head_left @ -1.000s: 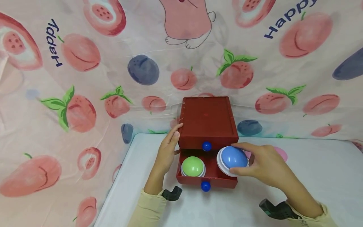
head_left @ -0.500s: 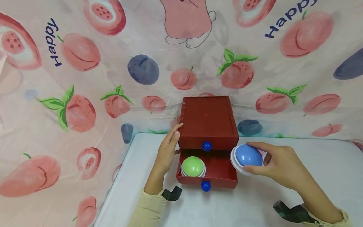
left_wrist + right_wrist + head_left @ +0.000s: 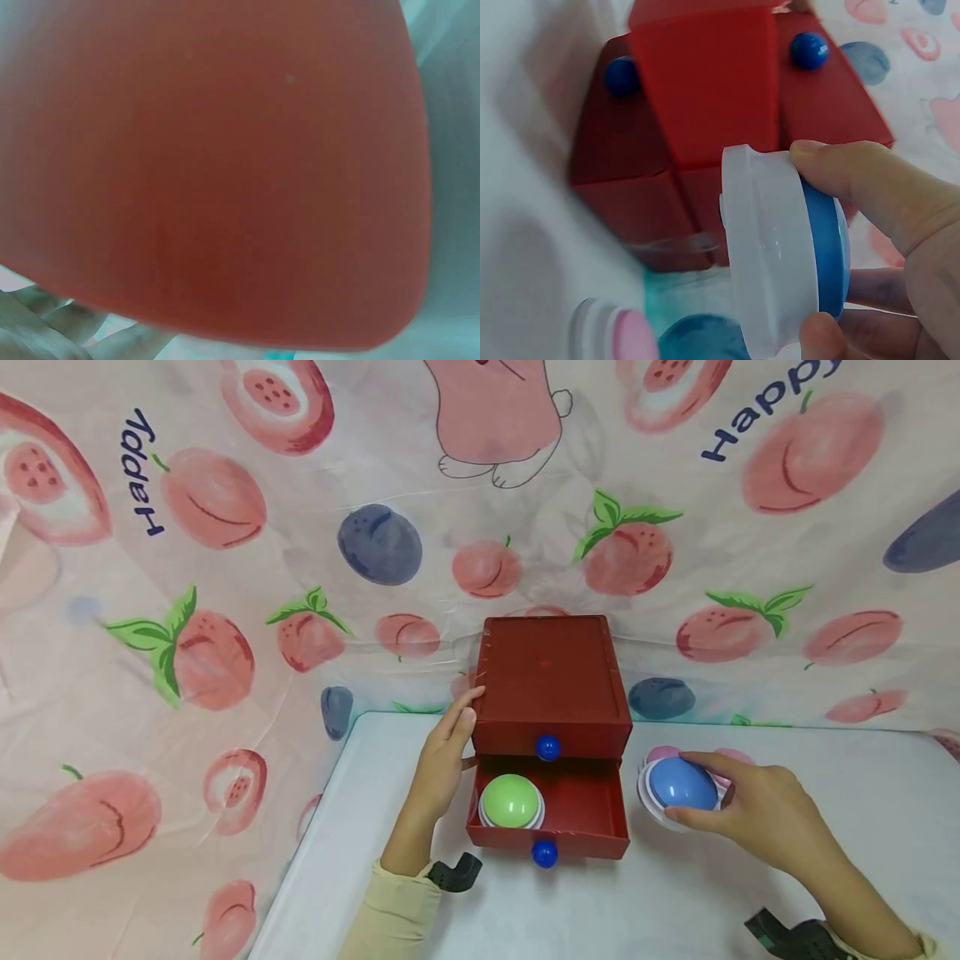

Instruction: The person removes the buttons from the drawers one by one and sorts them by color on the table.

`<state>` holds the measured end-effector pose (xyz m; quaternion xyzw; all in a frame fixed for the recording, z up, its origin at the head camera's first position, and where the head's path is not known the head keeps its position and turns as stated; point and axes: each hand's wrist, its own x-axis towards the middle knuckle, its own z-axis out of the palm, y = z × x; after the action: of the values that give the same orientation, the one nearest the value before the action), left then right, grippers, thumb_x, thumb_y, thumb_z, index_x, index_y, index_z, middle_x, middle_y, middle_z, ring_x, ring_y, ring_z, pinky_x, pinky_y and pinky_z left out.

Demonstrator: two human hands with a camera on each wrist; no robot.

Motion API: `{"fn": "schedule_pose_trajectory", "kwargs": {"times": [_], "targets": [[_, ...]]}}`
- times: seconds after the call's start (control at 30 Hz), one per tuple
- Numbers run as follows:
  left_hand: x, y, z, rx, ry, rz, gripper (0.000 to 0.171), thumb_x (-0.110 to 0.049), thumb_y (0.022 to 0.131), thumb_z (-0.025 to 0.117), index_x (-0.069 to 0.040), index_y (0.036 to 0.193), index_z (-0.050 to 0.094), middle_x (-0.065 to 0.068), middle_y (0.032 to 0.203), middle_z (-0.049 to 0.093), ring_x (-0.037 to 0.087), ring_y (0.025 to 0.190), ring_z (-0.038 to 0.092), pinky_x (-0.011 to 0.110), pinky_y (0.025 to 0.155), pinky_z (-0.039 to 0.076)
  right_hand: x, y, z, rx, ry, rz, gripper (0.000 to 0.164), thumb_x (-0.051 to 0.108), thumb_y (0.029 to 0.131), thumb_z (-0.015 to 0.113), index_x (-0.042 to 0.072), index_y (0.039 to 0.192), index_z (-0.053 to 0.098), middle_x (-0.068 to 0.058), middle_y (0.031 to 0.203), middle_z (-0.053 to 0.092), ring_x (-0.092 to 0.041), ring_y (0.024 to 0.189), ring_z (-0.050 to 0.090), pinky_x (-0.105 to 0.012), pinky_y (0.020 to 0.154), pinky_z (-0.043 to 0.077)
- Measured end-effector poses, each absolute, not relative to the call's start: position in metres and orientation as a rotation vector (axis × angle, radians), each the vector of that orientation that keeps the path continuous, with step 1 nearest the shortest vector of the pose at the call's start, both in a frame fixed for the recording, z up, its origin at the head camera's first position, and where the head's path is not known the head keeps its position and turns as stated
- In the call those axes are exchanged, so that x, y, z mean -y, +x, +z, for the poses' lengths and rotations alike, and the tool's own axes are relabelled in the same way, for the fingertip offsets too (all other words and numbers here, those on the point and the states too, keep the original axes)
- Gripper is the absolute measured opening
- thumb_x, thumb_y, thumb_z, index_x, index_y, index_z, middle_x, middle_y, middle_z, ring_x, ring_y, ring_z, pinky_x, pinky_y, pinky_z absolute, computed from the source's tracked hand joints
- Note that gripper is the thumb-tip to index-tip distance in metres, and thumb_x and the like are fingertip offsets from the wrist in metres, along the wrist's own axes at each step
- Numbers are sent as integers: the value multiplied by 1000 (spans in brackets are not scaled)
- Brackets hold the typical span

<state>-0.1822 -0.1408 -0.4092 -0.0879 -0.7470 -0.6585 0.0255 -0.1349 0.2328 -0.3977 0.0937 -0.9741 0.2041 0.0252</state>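
Observation:
My right hand holds a blue dome push button with a white base between thumb and fingers, just right of the drawer box. In the right wrist view the blue button is tilted on its side, its white base facing the box. A green dome push button sits in the left part of the pulled-out lower drawer. My left hand rests against the left side of the dark red drawer box, fingers extended; the box's red side fills most of the left wrist view.
Pink pieces show behind the right hand, partly hidden; the right wrist view shows a pink button with a white base. The upper drawer, with a blue knob, is closed. A fruit-print cloth hangs behind the white table.
My right hand has carried the blue button out of the lower drawer and to the right, beside the box. The left hand and the green button have stayed in place.

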Motion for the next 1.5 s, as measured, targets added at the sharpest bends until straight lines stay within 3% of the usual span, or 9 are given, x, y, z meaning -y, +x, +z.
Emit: {"fn": "schedule_pose_trajectory", "kwargs": {"times": [0.07, 0.3, 0.7, 1.5], "targets": [[141, -182, -409, 2307, -271, -2037, 44, -50, 107, 44, -41, 149, 47, 1, 157, 44, 34, 141, 46, 69, 97, 50, -236, -135, -404, 3022, 274, 631, 91, 68, 65, 86, 10, 132, 66, -24, 108, 71, -29, 82, 63, -47, 60, 60], [141, -182, -410, 2309, -277, -2040, 44, -51, 106, 45, -42, 149, 47, 1, 157, 44, 34, 141, 46, 69, 97, 50, -247, -135, -427, 3083, 204, 640, 95, 70, 65, 85, 7, 132, 65, -17, 96, 73, -27, 80, 64, -50, 62, 60], [141, -181, -409, 2308, -276, -2037, 44, -51, 106, 44, -42, 150, 46, 1, 158, 43, 35, 142, 46, 68, 97, 50, -251, -141, -456, 3117, 152, 601, 99, 73, 65, 83, 5, 135, 63, -32, 117, 68, -47, 95, 67, -58, 68, 60], [141, -183, -410, 2307, -280, -2043, 44, -51, 106, 45, -42, 150, 46, 2, 158, 43, 36, 141, 46, 69, 97, 50, -253, -141, -466, 3175, 110, 555, 101, 76, 64, 81, 7, 136, 62, -36, 120, 65, -49, 97, 65, -62, 71, 57]]}}
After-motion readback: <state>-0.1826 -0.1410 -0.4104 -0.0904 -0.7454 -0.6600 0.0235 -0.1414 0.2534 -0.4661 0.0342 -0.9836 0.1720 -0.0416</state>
